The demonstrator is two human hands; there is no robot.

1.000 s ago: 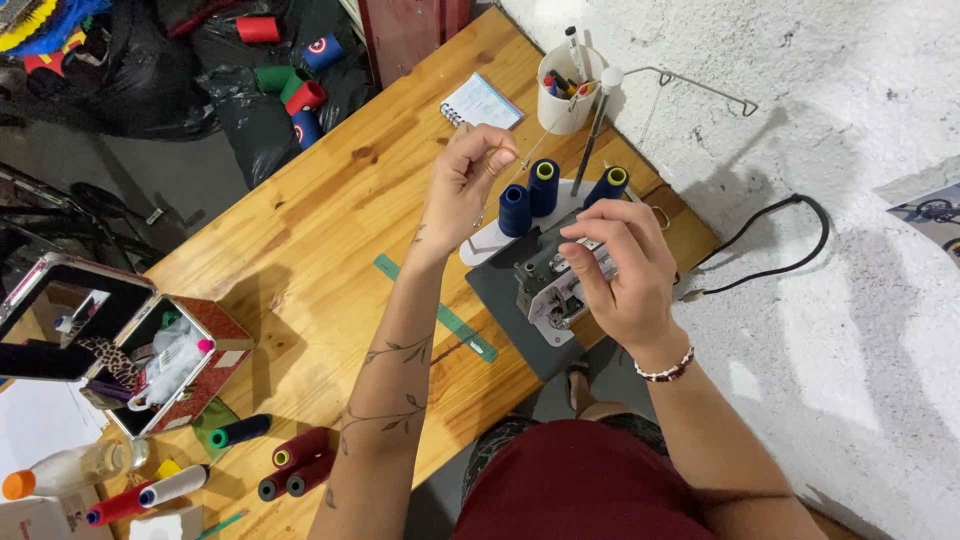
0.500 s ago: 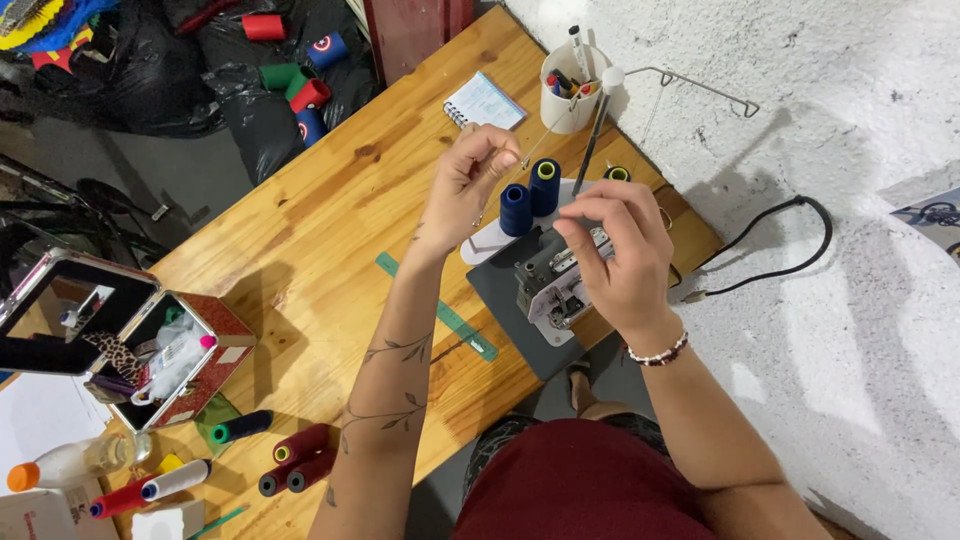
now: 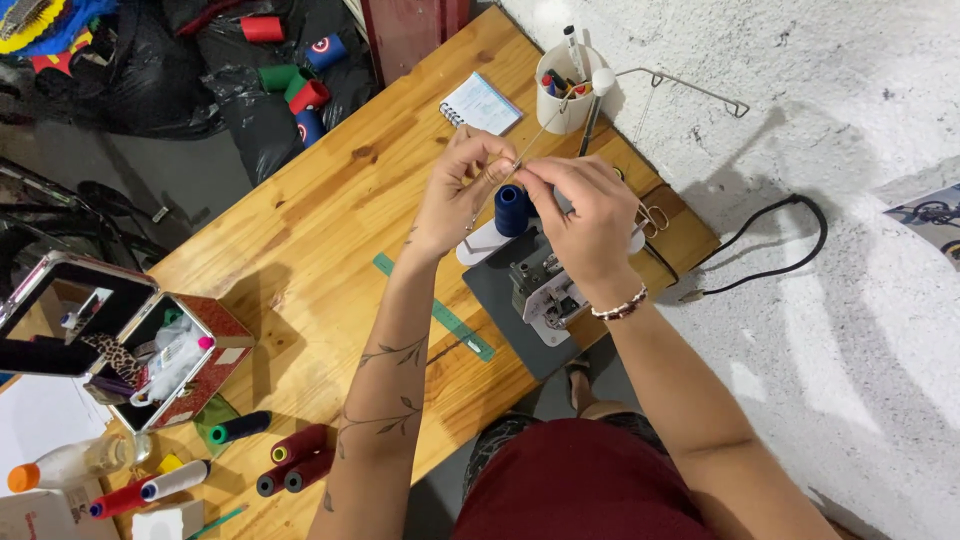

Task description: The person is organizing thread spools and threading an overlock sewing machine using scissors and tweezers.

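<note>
Both hands are up above the small grey sewing machine (image 3: 545, 290) at the far edge of the wooden counter (image 3: 330, 220). The left hand (image 3: 455, 190) and the right hand (image 3: 590, 215) are close together, and each has its fingertips pressed on a thin thread (image 3: 540, 135) that runs up toward the metal thread stand (image 3: 680, 85). The thread is very fine, so I cannot tell just where it ends. A dark blue spool (image 3: 512, 208) stands on the machine right under the hands. To do this bit well, I think the thread should be kept tight between the two pinches, with slow, small moves, so it does not slip or tangle. It helps to keep the wrists from bumping the blue spool. A white cup of pens (image 3: 560, 100) stands near, so the elbows should stay clear of it.
</note>
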